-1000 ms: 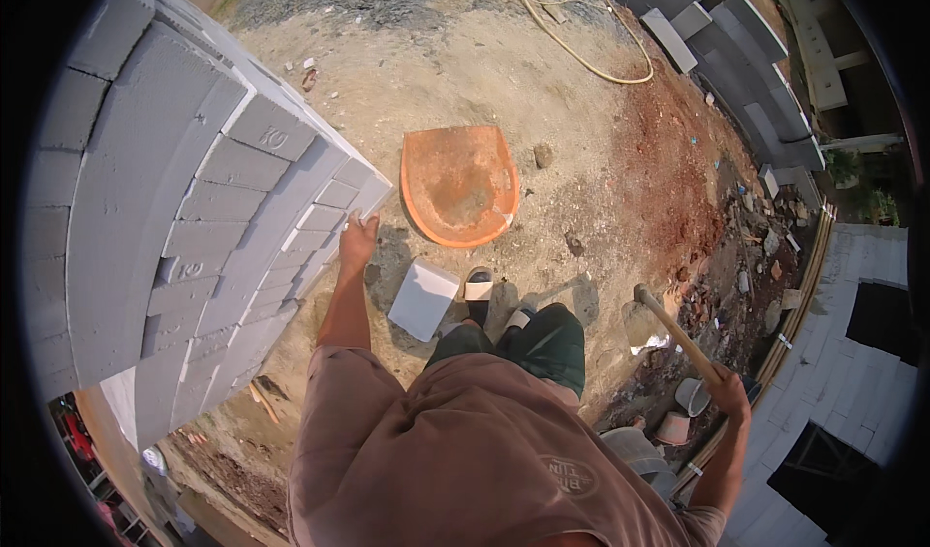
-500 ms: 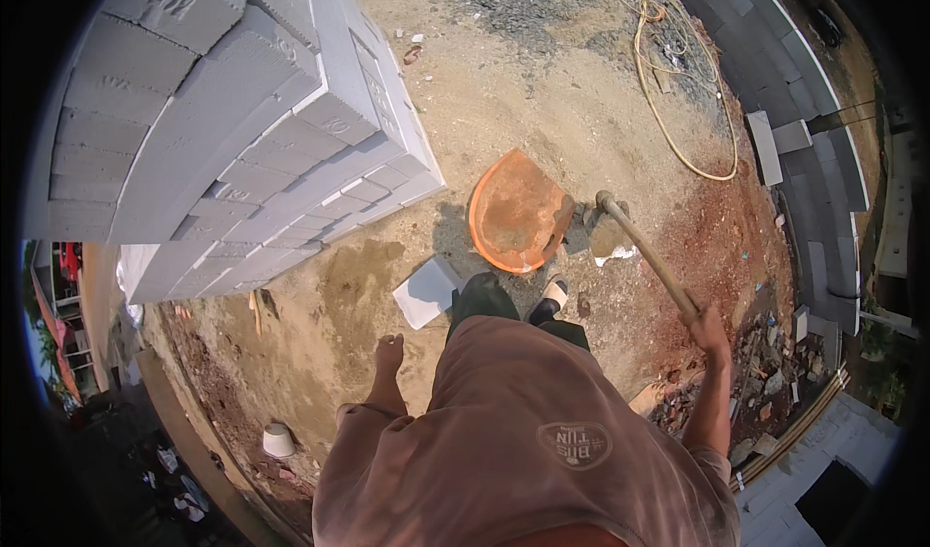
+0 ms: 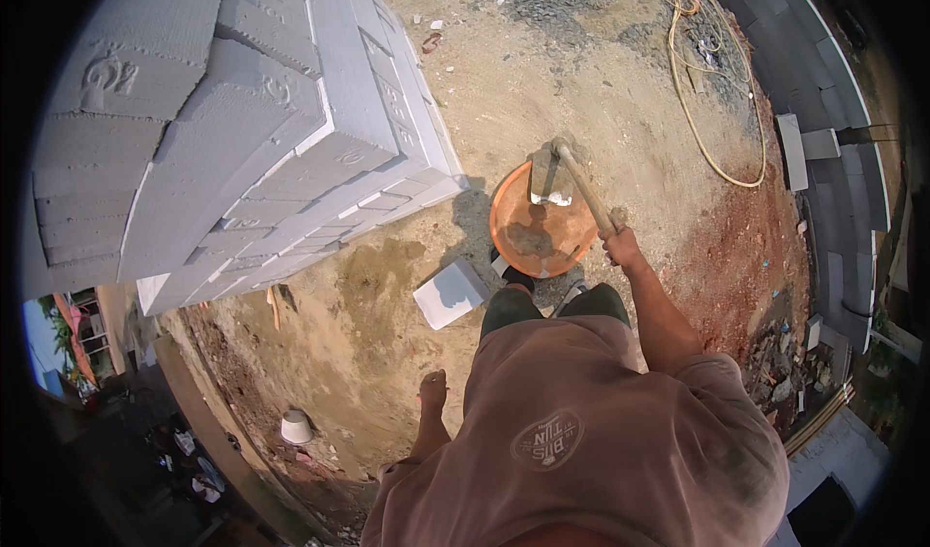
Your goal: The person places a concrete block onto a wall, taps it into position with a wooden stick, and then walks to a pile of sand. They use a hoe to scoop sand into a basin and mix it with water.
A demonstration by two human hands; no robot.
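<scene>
My right hand [image 3: 621, 245] is closed round the wooden handle of a hoe [image 3: 588, 186]. The hoe's metal blade [image 3: 550, 198] hangs over the far part of a round orange tub [image 3: 497, 219] on the ground before my feet. A thin grey-brown residue covers the tub's bottom, with the blade's shadow nearby. Whether the blade touches the tub, I cannot tell. Low at my left side hangs my left hand [image 3: 433, 388], fingers curled and nothing visible in them. A white block [image 3: 451, 295] lies on the ground left of my legs.
A tall stack of white blocks [image 3: 262, 130] rises at the left. A yellowish hose [image 3: 681, 101] lies coiled at the far right, near a grey block wall [image 3: 833, 227]. Rubble [image 3: 775, 358] lies to the right. A white bucket [image 3: 296, 427] stands at the lower left.
My right hand has swung the hoe leftward, bringing its blade from the ground right of the tub to over the tub. My feet have come closer to the tub. My left hand still hangs free.
</scene>
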